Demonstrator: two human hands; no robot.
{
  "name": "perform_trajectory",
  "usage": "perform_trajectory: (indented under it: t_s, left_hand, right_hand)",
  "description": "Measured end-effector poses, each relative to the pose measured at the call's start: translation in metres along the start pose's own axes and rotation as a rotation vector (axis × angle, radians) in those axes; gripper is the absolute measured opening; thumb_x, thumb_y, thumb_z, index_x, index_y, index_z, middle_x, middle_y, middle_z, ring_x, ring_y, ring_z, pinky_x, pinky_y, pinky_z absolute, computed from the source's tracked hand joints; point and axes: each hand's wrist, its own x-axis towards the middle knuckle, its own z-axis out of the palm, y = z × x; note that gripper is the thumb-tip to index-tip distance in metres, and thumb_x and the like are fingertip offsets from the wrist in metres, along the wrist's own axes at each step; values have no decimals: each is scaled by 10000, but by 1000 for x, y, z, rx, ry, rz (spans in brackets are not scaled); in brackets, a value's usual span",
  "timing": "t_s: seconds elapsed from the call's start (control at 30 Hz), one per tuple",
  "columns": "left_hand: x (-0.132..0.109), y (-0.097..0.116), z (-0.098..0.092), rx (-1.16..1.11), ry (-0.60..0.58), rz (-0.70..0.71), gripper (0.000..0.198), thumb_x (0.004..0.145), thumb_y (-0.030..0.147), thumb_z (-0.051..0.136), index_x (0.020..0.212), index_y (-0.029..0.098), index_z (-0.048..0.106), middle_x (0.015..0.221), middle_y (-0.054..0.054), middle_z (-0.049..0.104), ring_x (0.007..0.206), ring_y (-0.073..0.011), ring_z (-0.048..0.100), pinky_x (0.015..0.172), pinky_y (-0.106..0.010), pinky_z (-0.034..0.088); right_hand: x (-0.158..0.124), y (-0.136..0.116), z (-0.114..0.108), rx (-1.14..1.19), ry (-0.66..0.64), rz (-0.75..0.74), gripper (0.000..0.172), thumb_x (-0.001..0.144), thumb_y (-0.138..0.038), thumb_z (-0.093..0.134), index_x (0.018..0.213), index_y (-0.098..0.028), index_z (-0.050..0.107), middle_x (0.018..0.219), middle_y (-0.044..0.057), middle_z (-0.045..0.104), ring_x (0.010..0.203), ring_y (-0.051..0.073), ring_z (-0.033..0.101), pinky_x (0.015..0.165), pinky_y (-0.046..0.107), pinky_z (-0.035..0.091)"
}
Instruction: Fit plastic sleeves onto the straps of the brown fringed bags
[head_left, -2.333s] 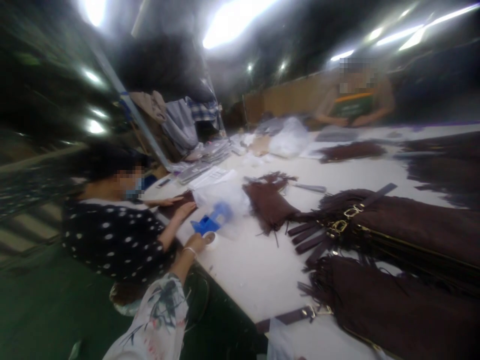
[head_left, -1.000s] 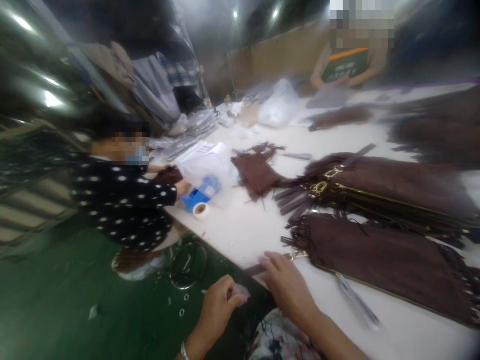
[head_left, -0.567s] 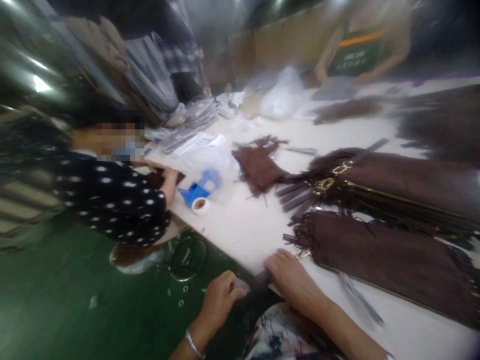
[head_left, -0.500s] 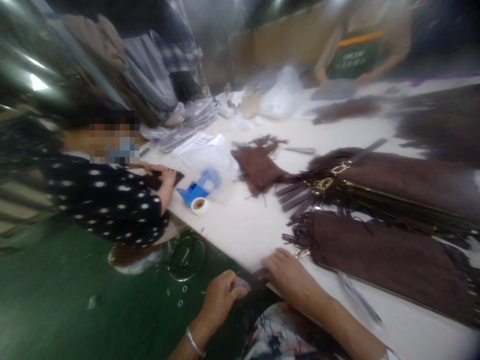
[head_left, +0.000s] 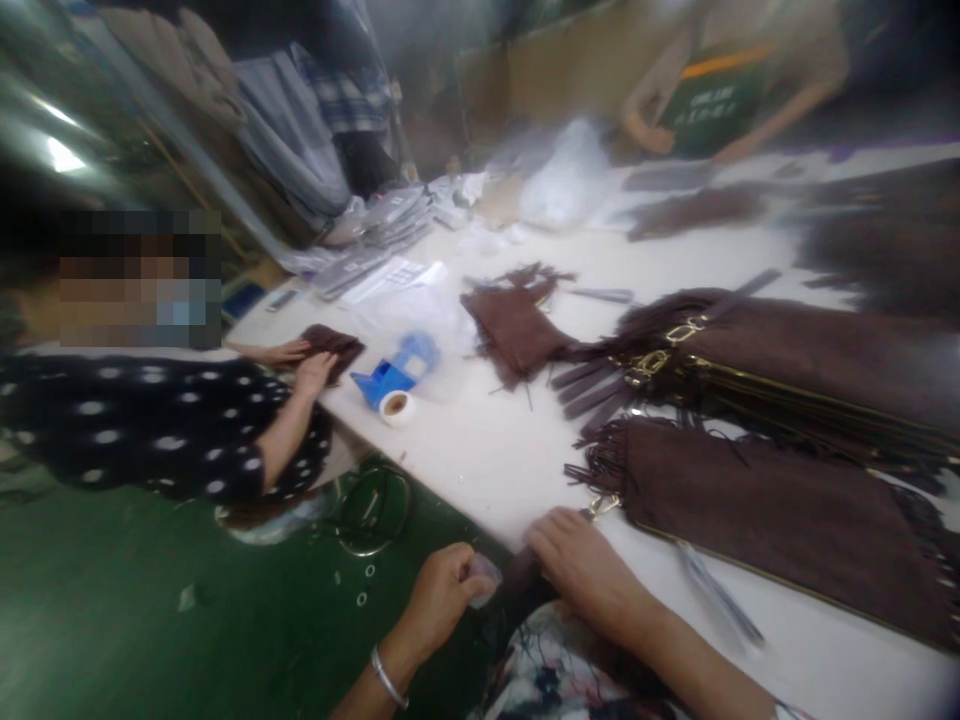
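My left hand (head_left: 452,585), with a silver bracelet at its wrist, is closed on a small pale translucent piece (head_left: 484,580) past the table's front edge. Close by on the right, my right hand (head_left: 574,550) bends its fingers over a dark brown strap-like piece (head_left: 523,577) at the edge; its lower part is hidden. Beside that hand lies a brown fringed bag (head_left: 757,520) with a gold clasp (head_left: 604,506). Behind it is a stack of brown bags (head_left: 817,365) with gold zips and clips.
Tweezers-like metal tool (head_left: 720,595) on the white table (head_left: 450,460). Farther off are a small brown fringed bag (head_left: 517,330), a blue tape dispenser (head_left: 386,385) and clear plastic (head_left: 566,185). A person in dotted clothing (head_left: 150,420) presses brown fabric (head_left: 334,350); another person (head_left: 720,100) stands behind.
The person in dotted clothing has leaned back to the left, and more of the brown fabric shows. The person behind has shifted their arms. My hands have barely moved.
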Motion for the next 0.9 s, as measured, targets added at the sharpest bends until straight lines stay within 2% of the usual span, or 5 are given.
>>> perform_trajectory:
  t_s: [0.23, 0.4, 0.57, 0.7, 0.9]
  left_hand:
    - [6, 1, 7, -4, -31, 16, 162, 708, 243, 643, 623, 180, 521, 659, 30, 509, 630, -127, 454, 584, -249, 289]
    - [5, -5, 5, 48, -31, 29, 128, 714, 246, 642, 640, 173, 567, 666, 19, 531, 650, -138, 465, 592, -253, 288]
    - [-1, -5, 0, 135, -25, 48, 159, 734, 278, 632, 636, 178, 554, 671, 14, 527, 642, -142, 461, 592, -261, 284]
    - [-3, -1, 0, 147, -15, 54, 175, 737, 287, 628, 632, 184, 532, 678, 16, 512, 649, -143, 457, 599, -265, 287]
    - [2, 4, 11, 37, -48, 49, 207, 711, 269, 655, 611, 183, 496, 666, 34, 472, 647, -129, 429, 593, -255, 277]
  right_hand:
    - [-6, 3, -20, 142, -61, -14, 391, 890, -251, 531, 1270, -186, 469, 1086, 76, 598, 993, 226, 507, 884, 384, 376]
    - [-21, 5, 11, -42, -10, -113, 477, 876, -226, 567, 1336, -202, 443, 1290, 124, 543, 1160, 271, 476, 971, 436, 353]
    - [-16, 3, 28, -104, 45, -112, 367, 899, -186, 523, 1263, -144, 503, 1189, 136, 598, 1081, 272, 512, 949, 434, 364]
    - [-6, 4, 10, 2, -30, -33, 346, 899, -153, 496, 1245, -153, 501, 957, 71, 628, 874, 231, 526, 841, 392, 397]
    - [-2, 1, -10, 194, -97, 61, 441, 857, -109, 477, 1290, -190, 447, 1029, 66, 594, 943, 228, 502, 847, 375, 403]
